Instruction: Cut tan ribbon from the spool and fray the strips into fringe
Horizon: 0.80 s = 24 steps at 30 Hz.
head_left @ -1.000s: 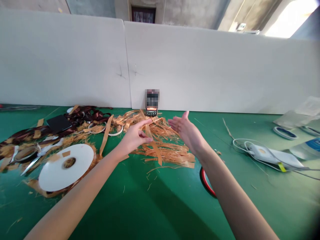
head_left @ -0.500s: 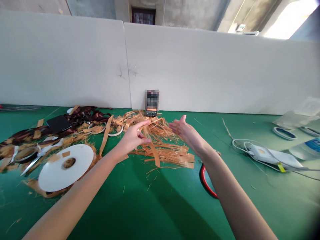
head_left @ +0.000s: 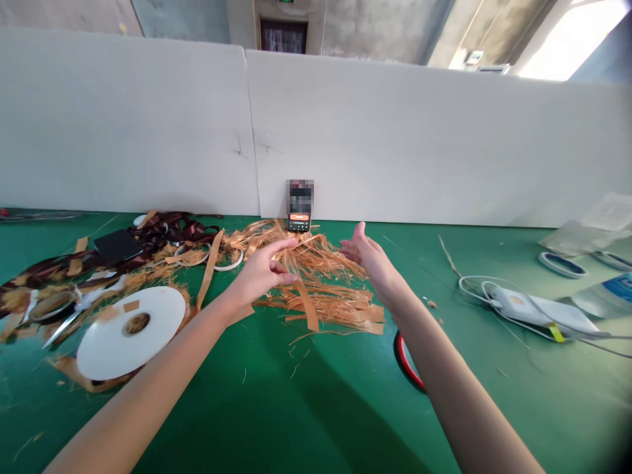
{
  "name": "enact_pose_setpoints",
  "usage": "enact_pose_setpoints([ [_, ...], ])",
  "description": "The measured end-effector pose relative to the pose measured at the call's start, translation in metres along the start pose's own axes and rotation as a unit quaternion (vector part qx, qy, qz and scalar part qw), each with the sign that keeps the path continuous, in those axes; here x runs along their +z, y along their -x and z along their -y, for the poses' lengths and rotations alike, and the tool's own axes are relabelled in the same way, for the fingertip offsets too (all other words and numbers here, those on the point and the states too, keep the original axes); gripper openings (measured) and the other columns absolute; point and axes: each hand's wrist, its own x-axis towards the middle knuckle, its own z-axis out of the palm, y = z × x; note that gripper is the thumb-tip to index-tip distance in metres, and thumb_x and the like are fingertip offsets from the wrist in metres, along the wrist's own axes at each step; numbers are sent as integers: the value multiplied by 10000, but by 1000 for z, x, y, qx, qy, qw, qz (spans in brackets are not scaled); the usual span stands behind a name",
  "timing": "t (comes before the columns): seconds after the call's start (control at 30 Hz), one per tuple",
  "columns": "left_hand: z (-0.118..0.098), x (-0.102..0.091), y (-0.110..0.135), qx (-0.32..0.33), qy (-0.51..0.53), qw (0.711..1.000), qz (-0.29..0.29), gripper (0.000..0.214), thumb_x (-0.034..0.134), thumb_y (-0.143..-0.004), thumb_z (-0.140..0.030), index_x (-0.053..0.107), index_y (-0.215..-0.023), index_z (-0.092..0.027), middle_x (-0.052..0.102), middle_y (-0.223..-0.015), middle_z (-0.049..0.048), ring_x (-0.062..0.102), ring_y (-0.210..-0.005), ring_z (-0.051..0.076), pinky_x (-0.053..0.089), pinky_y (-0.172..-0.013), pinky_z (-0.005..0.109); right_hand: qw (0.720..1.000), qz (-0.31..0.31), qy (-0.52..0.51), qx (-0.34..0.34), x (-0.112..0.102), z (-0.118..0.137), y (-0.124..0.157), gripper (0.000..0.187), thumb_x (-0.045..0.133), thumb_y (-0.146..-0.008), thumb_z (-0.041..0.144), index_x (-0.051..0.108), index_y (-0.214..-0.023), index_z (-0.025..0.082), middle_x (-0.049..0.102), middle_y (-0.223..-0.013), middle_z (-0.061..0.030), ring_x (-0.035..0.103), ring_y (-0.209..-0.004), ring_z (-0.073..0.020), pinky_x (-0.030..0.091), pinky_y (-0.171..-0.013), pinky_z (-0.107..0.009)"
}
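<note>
The right hand (head_left: 372, 262) has edged outward, fingers extended; the left hand (head_left: 259, 273) alone pinches the orange strip (head_left: 309, 308).

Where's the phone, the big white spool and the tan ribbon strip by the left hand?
Smartphone (head_left: 299, 205): head view, on its screen.
White spool (head_left: 129, 350): head view, on the flat face below its hole.
Tan ribbon strip (head_left: 308, 307): head view, on its lower part, below the left hand (head_left: 263, 270).

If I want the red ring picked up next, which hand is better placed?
Right, I'd judge: the right hand looks open and free, and is nearer the red ring. The left hand is farther off, at the tan strip.
</note>
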Motion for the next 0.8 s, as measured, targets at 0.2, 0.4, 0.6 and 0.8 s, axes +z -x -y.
enact_pose_setpoints([
  [0.2,6,4,-5,-63,129,989,27,484,750,-713,-215,629,-1181,-243,609,-1293,72,581,-1094,228,424,-953,364,980,50,-176,-76,17,16,10,175,628,-828,335,653,-892,174,730,-1024,-83,681,-982,-163,501,-960,-289],
  [0.4,17,-4,-6,-155,257,952,66,494,656,-824,-390,546,-1278,-231,664,-1189,133,623,-1060,247,450,-904,389,963,71,-254,-60,25,19,4,98,605,-839,191,699,-828,164,744,-891,-41,690,-857,-96,521,-896,-195],
  [0.6,13,5,8,-157,337,922,109,586,649,-833,-390,454,-1371,-259,678,-1100,97,635,-1004,236,428,-925,398,947,110,-298,-45,33,26,6,157,573,-868,165,716,-805,176,741,-899,-13,672,-798,-54,524,-819,-111],
  [0.8,5,17,10,-13,223,971,81,318,676,-824,-293,664,-1142,-303,620,-1259,32,499,-1196,241,385,-968,371,938,144,-314,-29,36,31,13,171,569,-881,163,724,-811,173,733,-852,-5,655,-727,-32,525,-719,-64],
])
